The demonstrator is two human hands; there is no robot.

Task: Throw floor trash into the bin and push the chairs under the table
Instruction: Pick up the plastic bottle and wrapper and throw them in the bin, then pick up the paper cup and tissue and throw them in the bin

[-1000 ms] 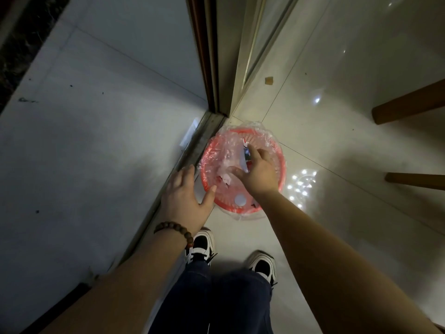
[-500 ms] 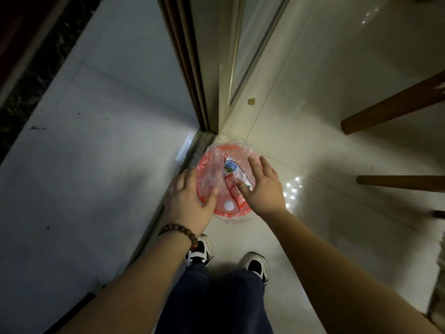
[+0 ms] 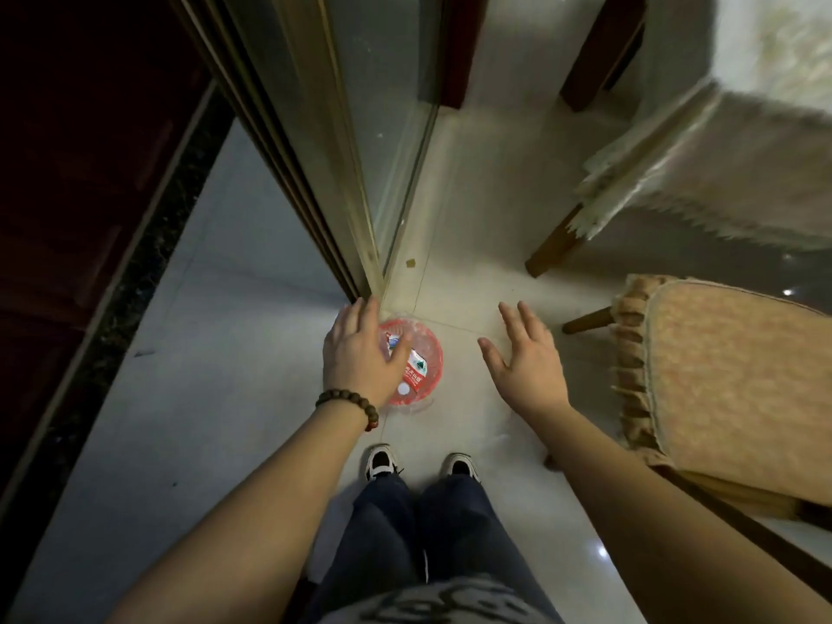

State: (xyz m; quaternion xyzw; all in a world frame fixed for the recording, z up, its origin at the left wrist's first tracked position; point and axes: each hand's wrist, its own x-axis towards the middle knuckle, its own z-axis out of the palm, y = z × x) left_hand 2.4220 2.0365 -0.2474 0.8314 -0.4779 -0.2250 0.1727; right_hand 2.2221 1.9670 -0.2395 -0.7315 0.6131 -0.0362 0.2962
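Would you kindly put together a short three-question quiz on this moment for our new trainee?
1. True or false: the right hand holds a piece of trash.
2. What lies inside the red bin? A) a bottle with a red label B) a shoe C) a book
3. Which hand wears the bead bracelet?

Key:
1. False: its fingers are spread and it holds nothing.
2. A: the bottle lies in the plastic-lined bin.
3. The left hand, which is above the bin's left side.
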